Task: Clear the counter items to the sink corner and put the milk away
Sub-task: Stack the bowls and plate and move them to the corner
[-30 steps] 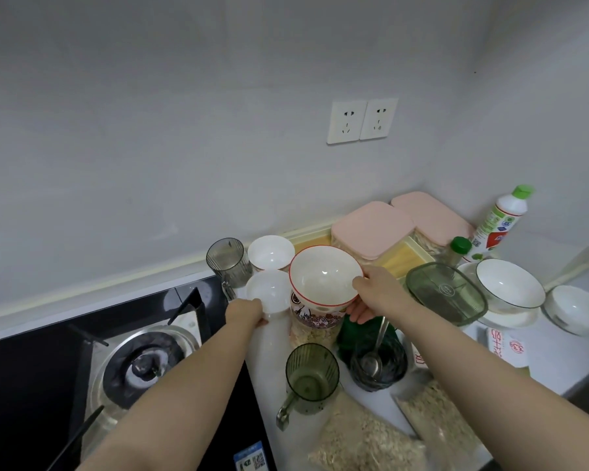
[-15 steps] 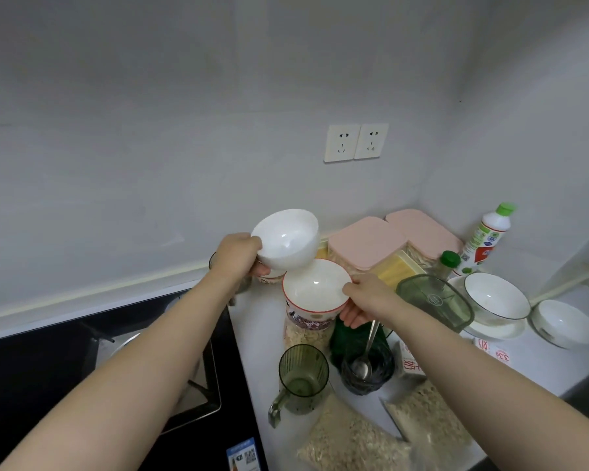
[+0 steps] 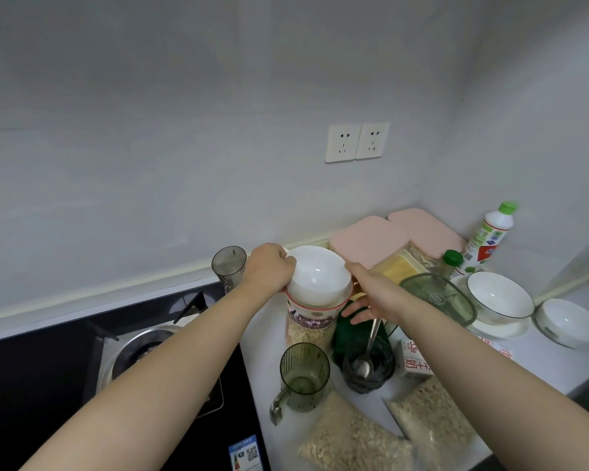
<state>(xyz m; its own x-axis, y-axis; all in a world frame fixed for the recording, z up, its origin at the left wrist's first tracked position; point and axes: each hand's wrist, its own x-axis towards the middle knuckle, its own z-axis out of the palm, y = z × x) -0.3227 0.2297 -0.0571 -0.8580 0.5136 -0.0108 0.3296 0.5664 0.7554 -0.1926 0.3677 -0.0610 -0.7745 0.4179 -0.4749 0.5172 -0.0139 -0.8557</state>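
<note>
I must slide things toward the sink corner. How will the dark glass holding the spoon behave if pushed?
Probably top-heavy: the spoon leans out above the rim of the dark glass, so a push may tip it. It looks like glass, so likely fragile; lift rather than shove.

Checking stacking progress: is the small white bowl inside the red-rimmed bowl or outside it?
Inside. The small white bowl sits nested in the red-rimmed bowl, the left hand gripping its rim.
</note>
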